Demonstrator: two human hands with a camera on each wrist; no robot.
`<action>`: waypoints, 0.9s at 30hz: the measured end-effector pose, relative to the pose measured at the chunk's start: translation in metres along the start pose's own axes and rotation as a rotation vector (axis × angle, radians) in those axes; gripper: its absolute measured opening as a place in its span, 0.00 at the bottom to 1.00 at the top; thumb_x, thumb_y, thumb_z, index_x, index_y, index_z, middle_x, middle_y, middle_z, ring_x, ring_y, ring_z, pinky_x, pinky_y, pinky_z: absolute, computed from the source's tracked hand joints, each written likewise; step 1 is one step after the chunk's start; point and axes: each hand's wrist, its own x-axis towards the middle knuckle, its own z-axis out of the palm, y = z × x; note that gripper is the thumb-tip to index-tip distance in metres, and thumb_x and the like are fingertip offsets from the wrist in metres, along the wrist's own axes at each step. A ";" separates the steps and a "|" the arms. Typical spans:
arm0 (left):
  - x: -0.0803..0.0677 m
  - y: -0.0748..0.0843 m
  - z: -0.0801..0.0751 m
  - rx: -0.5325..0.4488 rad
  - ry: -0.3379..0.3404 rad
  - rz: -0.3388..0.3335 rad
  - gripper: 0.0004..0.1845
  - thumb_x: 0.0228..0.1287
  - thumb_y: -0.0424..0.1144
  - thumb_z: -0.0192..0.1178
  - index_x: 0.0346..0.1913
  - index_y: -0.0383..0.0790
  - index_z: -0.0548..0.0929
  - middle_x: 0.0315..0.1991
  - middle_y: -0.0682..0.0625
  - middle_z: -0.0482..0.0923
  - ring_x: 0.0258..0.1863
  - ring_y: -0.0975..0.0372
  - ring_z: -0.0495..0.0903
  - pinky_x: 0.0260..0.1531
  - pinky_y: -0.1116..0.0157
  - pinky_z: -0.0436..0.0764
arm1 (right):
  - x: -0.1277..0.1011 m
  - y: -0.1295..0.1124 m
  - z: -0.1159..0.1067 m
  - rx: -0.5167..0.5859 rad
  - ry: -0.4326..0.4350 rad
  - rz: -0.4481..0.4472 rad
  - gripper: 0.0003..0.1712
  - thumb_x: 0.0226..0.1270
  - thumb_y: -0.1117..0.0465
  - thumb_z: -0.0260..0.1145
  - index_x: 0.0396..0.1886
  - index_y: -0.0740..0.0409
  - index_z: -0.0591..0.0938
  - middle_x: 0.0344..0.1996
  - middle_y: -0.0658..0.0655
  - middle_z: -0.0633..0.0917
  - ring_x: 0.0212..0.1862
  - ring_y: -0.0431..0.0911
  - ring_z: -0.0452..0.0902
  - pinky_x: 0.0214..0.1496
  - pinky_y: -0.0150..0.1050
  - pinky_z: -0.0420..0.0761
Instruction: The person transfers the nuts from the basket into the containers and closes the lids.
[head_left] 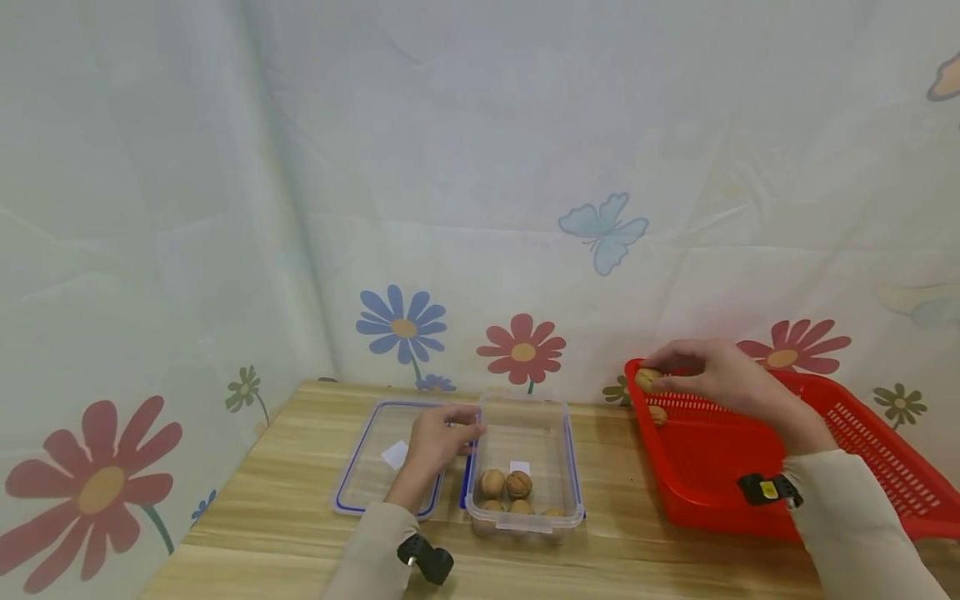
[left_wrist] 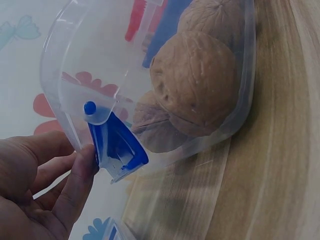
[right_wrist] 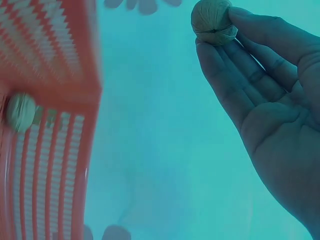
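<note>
Backdrop: a pale cloth printed with flowers and butterflies hangs behind and to the left of a light wooden table, closing off the room on both sides.

Near the table's left part lies a clear lid with blue trim, flat on the wood. The left hand rests over the lid's right edge, its fingertips touching the blue clasp on the left wall of the clear container; fingers loosely bent, not closed round anything in the left wrist view.

The container stands upright at the table's middle, just beside the lid. Several walnuts lie at its near end; the far end shows only a small white label.

Toward the table's right edge sits a red slotted basket, tilted, its far left corner raised. The right hand is above that corner, pinching one walnut at the fingertips, the remaining fingers extended. A second nut lies inside the basket against its far left wall, just below the held one.
</note>
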 end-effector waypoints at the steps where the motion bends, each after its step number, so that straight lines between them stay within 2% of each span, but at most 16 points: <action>1: 0.000 0.000 0.000 0.001 0.000 0.000 0.17 0.65 0.27 0.73 0.55 0.27 0.88 0.47 0.37 0.88 0.29 0.53 0.90 0.31 0.63 0.92 | -0.001 -0.003 0.002 0.006 0.007 -0.017 0.24 0.70 0.55 0.77 0.62 0.57 0.86 0.53 0.56 0.90 0.52 0.52 0.86 0.55 0.45 0.90; 6: -0.001 0.001 -0.001 0.005 0.005 -0.004 0.17 0.65 0.27 0.73 0.55 0.28 0.88 0.47 0.37 0.88 0.29 0.53 0.90 0.31 0.62 0.92 | -0.002 -0.012 0.013 0.079 0.023 -0.081 0.21 0.71 0.59 0.77 0.61 0.57 0.87 0.53 0.55 0.90 0.52 0.50 0.87 0.53 0.31 0.87; 8: -0.001 0.001 -0.001 0.002 0.004 -0.006 0.17 0.65 0.27 0.73 0.55 0.28 0.88 0.48 0.36 0.88 0.29 0.53 0.90 0.32 0.61 0.93 | -0.002 -0.015 0.019 0.113 0.026 -0.098 0.20 0.71 0.60 0.76 0.61 0.56 0.87 0.53 0.54 0.90 0.52 0.49 0.87 0.53 0.29 0.86; 19: -0.002 0.003 0.000 0.001 0.000 0.002 0.17 0.65 0.27 0.73 0.56 0.28 0.88 0.47 0.36 0.88 0.30 0.52 0.91 0.31 0.62 0.92 | -0.001 -0.029 0.048 0.277 0.036 -0.128 0.17 0.70 0.61 0.77 0.57 0.53 0.89 0.51 0.52 0.89 0.51 0.46 0.87 0.55 0.33 0.87; 23: -0.002 0.003 -0.001 0.002 0.002 0.001 0.17 0.65 0.27 0.73 0.56 0.28 0.88 0.47 0.36 0.88 0.31 0.52 0.91 0.31 0.63 0.92 | 0.003 -0.031 0.059 0.289 0.014 -0.159 0.16 0.70 0.61 0.76 0.57 0.53 0.89 0.50 0.50 0.89 0.51 0.44 0.87 0.57 0.32 0.86; 27: -0.003 0.004 -0.001 0.008 0.004 0.000 0.17 0.65 0.27 0.73 0.56 0.28 0.88 0.47 0.37 0.88 0.30 0.52 0.90 0.31 0.63 0.92 | 0.005 -0.032 0.068 0.301 -0.013 -0.153 0.16 0.71 0.61 0.76 0.57 0.54 0.89 0.51 0.52 0.88 0.52 0.47 0.87 0.56 0.32 0.87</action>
